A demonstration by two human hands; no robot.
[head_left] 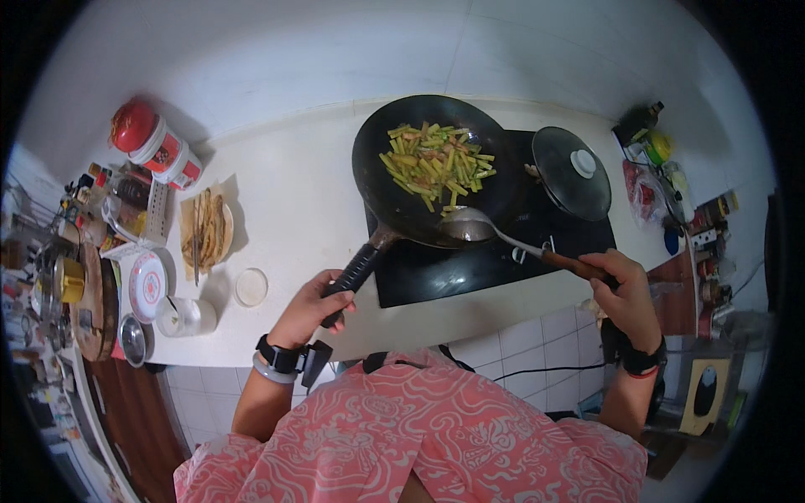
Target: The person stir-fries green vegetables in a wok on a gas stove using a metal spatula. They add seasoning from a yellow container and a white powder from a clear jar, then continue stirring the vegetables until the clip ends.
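Observation:
My left hand (325,306) is closed around the black ribbed handle of a dark wok (371,170). Chopped green stalks (434,160), mixed with small brownish pieces, lie inside. My right hand (622,292) grips the wooden handle of a metal ladle (468,225), whose bowl rests at the wok's near edge below the stalks. The wok is tilted, with its handle towards me, over the left part of a black glass cooktop (427,283). A glass lid (569,173) with a white knob lies right of the wok.
On the left stand a plate of fried strips (217,232) with chopsticks (196,242), a round white lid (251,287), a plastic container (187,316), a patterned plate (149,286), a metal bowl (133,339) and stacked tubs (166,154). A dark bottle (638,119) and bagged items (644,192) stand right.

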